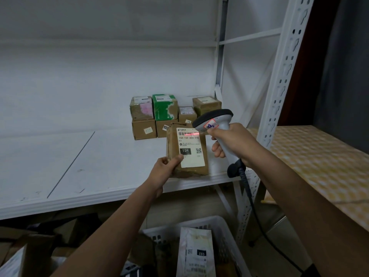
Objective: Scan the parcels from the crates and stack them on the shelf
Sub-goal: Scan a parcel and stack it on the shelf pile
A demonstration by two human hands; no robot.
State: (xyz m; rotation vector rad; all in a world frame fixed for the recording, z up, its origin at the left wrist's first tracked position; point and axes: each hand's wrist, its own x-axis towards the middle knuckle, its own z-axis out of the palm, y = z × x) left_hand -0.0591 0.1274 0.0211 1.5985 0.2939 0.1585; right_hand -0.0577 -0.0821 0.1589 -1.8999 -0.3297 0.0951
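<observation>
Nearest, a white plastic crate (225, 234) with a white mailer bag (194, 252) is seen below the shelf (99, 176). Above the shelf's front edge, a brown cardboard parcel (186, 151) is gripped at its lower left corner by the left hand (164, 169), its white label marked "15H" crossed by a red laser line. Just beside it, a grey barcode scanner (216, 124) is clasped by the right hand (232, 142). Farther back, stacked parcels (159, 116) are seen.

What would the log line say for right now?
step: scanning | left hand: holds parcel | right hand: grips scanner | red line on barcode
</observation>
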